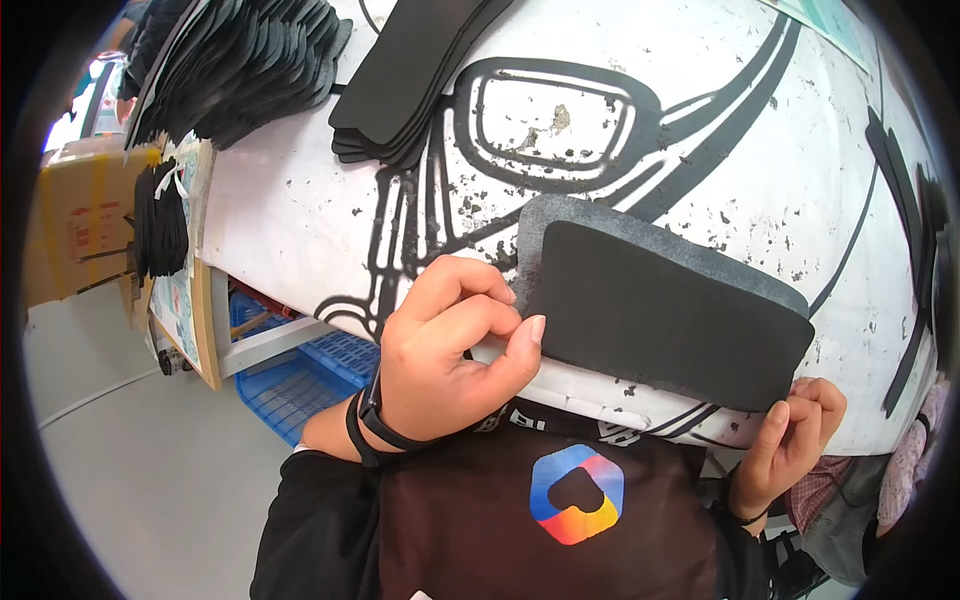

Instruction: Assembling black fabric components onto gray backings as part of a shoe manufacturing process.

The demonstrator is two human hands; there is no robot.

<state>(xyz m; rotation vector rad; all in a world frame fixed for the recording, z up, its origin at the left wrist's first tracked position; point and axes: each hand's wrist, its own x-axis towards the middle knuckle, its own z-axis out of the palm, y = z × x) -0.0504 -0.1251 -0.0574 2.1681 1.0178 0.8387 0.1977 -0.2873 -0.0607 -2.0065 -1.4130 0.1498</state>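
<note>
Our hands are apart, one at each end of a black panel (675, 310), which lies between them and slightly beyond them. With our left hand (440, 350) we pinch its left end, thumb against fingers; with our right hand (800, 430) we grip its near right corner between thumb and fingertips. A grey layer (560, 212) shows behind the panel along its far and left edges; we cannot tell whether the two are joined, nor whether the near edge touches the table.

Under our hands we have a white table (270, 205) with black line drawing and chipped patches. Beyond our left hand lies a stack of black pieces (410, 80), and farther to its left a fanned pile of dark pieces (250, 75). Well left of that hand we see a bundle of black straps (160, 220) and a cardboard box (90, 230); lower, nearer our left wrist, is a blue crate (300, 390). Beyond our right hand, toward the right table edge, lie black strips (898, 180).
</note>
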